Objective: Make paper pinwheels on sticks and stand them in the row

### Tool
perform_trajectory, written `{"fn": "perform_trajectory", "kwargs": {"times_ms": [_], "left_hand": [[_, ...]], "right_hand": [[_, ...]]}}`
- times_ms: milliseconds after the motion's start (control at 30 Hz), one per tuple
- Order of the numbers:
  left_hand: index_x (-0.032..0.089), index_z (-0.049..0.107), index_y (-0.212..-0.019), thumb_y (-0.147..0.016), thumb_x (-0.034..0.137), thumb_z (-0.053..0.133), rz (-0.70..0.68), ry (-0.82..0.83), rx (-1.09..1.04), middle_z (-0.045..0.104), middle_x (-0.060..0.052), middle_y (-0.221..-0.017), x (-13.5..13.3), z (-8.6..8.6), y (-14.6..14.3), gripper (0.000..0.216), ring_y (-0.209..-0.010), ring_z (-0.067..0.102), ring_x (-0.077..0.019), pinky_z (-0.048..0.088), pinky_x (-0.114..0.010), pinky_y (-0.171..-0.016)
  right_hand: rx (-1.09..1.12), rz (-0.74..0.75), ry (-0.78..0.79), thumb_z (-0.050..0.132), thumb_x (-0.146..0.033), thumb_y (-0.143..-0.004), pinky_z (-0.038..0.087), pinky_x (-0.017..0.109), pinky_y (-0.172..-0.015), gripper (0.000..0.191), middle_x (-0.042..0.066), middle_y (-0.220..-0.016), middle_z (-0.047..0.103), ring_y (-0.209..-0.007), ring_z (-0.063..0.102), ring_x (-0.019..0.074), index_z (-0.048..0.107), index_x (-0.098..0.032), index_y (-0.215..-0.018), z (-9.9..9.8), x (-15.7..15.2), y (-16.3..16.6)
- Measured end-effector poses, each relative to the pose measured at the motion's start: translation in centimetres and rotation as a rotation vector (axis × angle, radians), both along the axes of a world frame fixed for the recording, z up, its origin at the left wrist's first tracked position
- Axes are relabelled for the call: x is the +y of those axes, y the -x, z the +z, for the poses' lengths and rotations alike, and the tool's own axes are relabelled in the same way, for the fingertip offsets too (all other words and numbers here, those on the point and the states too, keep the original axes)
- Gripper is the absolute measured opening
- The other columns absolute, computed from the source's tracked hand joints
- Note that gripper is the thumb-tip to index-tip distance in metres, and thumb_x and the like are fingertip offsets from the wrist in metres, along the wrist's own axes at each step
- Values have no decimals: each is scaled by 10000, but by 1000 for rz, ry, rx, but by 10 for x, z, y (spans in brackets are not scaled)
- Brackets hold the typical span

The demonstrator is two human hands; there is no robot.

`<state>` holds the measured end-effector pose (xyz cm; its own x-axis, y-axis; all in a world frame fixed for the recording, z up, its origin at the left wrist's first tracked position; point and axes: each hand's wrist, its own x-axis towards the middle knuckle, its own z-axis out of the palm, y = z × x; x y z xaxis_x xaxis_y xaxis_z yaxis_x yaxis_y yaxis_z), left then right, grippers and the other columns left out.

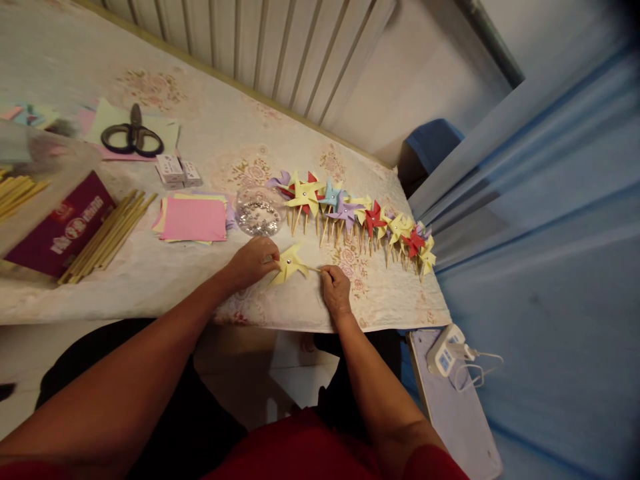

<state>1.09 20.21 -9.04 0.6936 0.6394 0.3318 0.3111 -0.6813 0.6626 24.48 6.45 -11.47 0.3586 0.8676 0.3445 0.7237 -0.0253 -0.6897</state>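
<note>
A yellow paper pinwheel [291,264] with a shiny pin at its middle lies near the table's front edge. My left hand [253,261] pinches its left side with closed fingers. My right hand [335,288] is closed on the thin wooden stick that runs out from the pinwheel's right side. Just behind them, a row of several finished pinwheels [357,217] in yellow, red, blue and purple lies across the patterned tablecloth [210,140].
A clear round dish of shiny pins [258,212] sits behind my left hand. Pink and yellow paper squares [193,219], a bundle of wooden sticks [107,237], a maroon packet [60,227], small white boxes [176,169] and black scissors [133,133] lie to the left. A white power strip [445,350] rests on a stool at right.
</note>
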Motion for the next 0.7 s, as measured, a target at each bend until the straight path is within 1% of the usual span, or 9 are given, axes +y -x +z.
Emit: {"fn": "perform_trajectory", "kwargs": {"times_ms": [233,533,700], "left_hand": [[184,624,-730,-762,256,666,-5,29,4,627,-44,-807,0,-3,-2,89,-824,554,-208,453,-357,-821],[175,633,-740,-765,269,623,24,104,49,620,-49,-799,-5,7,-1,97,-801,556,-207,451,-348,-785],[173,635,-734,-764,268,614,33,146,37,620,-42,-781,-6,8,-2,102,-778,561,-197,444,-334,-761]], "right_hand": [[2,5,4,493,-306,-896,469,326,-819,224,42,-842,679,-841,618,200,682,-220,-814,2,0,1],[1,5,-4,492,-295,-893,460,317,-805,220,37,-839,678,-834,616,194,682,-219,-815,2,0,1],[11,-9,-1,494,-296,-890,458,319,-807,217,34,-830,675,-826,608,194,677,-221,-801,2,1,1]]}}
